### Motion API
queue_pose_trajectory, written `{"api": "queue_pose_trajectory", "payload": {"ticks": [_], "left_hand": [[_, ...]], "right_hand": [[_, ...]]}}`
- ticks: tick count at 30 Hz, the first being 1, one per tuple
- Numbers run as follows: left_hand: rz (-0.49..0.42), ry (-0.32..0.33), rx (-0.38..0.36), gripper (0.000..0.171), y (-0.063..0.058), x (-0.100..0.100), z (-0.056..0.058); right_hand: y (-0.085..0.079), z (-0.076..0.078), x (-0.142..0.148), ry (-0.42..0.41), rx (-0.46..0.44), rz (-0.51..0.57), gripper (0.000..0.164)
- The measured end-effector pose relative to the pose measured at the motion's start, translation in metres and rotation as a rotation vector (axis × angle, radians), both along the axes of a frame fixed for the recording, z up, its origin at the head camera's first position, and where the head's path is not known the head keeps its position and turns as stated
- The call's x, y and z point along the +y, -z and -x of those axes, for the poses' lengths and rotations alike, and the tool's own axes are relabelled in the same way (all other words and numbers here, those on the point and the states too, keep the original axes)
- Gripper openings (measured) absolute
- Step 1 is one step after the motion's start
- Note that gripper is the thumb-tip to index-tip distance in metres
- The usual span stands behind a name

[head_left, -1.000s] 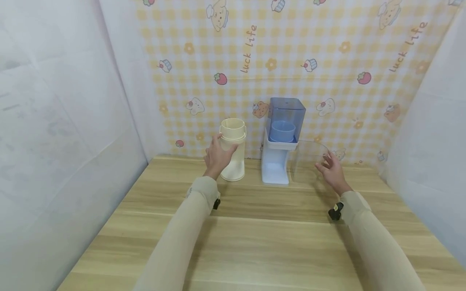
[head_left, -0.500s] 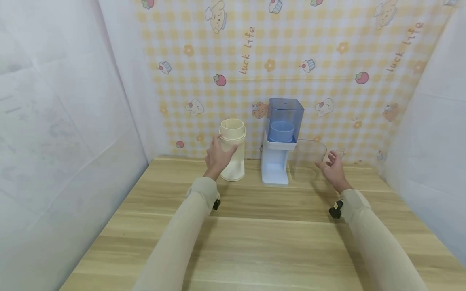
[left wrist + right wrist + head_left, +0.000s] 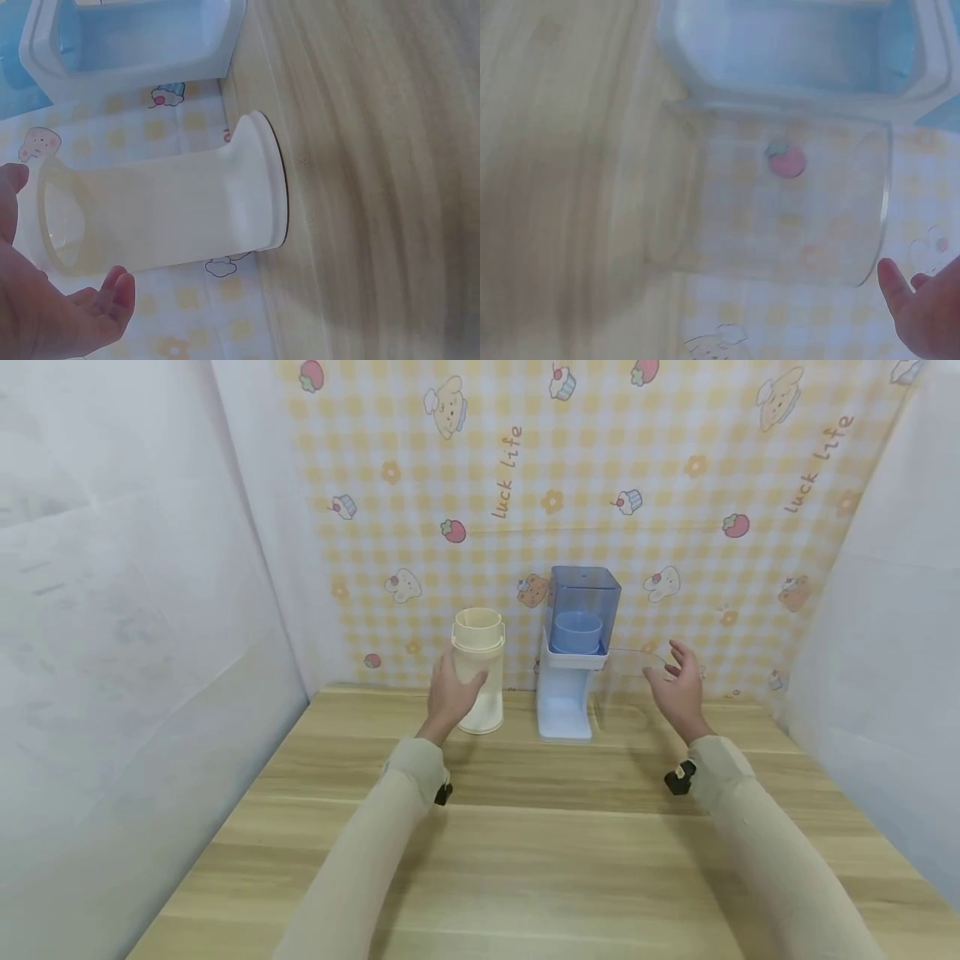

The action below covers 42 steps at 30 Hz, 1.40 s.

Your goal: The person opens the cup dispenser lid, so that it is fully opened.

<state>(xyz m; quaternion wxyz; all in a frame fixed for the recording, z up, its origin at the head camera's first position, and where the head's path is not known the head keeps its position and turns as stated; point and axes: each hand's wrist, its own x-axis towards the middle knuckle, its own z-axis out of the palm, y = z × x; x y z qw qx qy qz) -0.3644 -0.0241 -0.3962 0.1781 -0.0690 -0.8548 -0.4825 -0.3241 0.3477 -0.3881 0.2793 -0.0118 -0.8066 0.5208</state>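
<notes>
My left hand (image 3: 451, 695) is at a tall cream cylindrical container (image 3: 489, 702) with a hollow top and flared foot. In the left wrist view, its thumb and fingers are spread around the upper end of this upright container (image 3: 165, 210), without closing on it. My right hand (image 3: 677, 690) is raised, fingers spread, beside the upper edge of a clear see-through container (image 3: 795, 217). One fingertip is right by that rim in the right wrist view, and nothing is gripped. Between the hands stands a white dispenser stand (image 3: 564, 697) topped by a translucent blue box (image 3: 587, 597).
All three objects stand in a row along the back of the wood-grain table (image 3: 525, 877). Behind them hangs a yellow checked cloth (image 3: 405, 543) with cartoon prints. White sheets (image 3: 127, 610) close off both sides.
My right hand has come away from the clear container's rim and risen slightly, fingers spreading. My left hand has slid a little lower beside the cream container, its fingers loosening. The containers stay in place.
</notes>
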Motion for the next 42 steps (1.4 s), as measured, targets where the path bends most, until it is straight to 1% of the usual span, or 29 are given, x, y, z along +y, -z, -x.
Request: {"api": "queue_pose_trajectory", "payload": {"ticks": [5,8,12,15,18,21,24,26,28,32,34,38,42], "left_hand": [[-0.03,0.066,0.008,0.076,0.01,-0.005,-0.008],[-0.051,0.096,0.025,0.076,0.015,-0.007,-0.011],[-0.091,0.163,0.049,0.074,0.02,-0.009,-0.017],[-0.107,0.197,0.026,0.076,0.021,-0.01,-0.026],[-0.117,0.201,-0.008,0.077,0.021,-0.01,-0.035],[-0.158,0.227,-0.04,0.079,0.022,-0.008,-0.045],[-0.176,0.251,-0.074,0.078,0.024,-0.004,-0.055],[-0.181,0.257,-0.095,0.077,0.025,-0.001,-0.061],[-0.174,0.264,-0.097,0.076,0.025,0.002,-0.066],[-0.171,0.283,-0.088,0.074,0.02,0.007,-0.072],[-0.176,0.296,-0.079,0.073,0.017,0.008,-0.074],[-0.175,0.317,-0.067,0.07,0.012,0.009,-0.078],[-0.163,0.321,-0.082,0.07,0.008,0.012,-0.083]], "right_hand": [[-0.016,0.002,-0.016,-0.04,0.064,-0.014,0.069],[-0.029,0.001,-0.028,-0.05,0.096,-0.017,0.068],[-0.048,0.002,-0.047,-0.064,0.135,-0.024,0.069],[-0.06,0.004,-0.062,-0.075,0.141,-0.034,0.07],[-0.07,0.007,-0.076,-0.079,0.145,-0.051,0.071],[-0.078,0.012,-0.09,-0.073,0.173,-0.089,0.072],[-0.083,0.015,-0.102,-0.064,0.178,-0.11,0.075],[-0.086,0.016,-0.11,-0.05,0.154,-0.111,0.079],[-0.089,0.016,-0.117,-0.02,0.12,-0.101,0.083],[-0.093,0.019,-0.127,0.058,0.058,-0.105,0.087],[-0.093,0.022,-0.13,0.071,0.027,-0.109,0.087],[-0.089,0.029,-0.132,0.063,-0.015,-0.12,0.085],[-0.083,0.031,-0.133,0.08,-0.01,-0.149,0.084]]}}
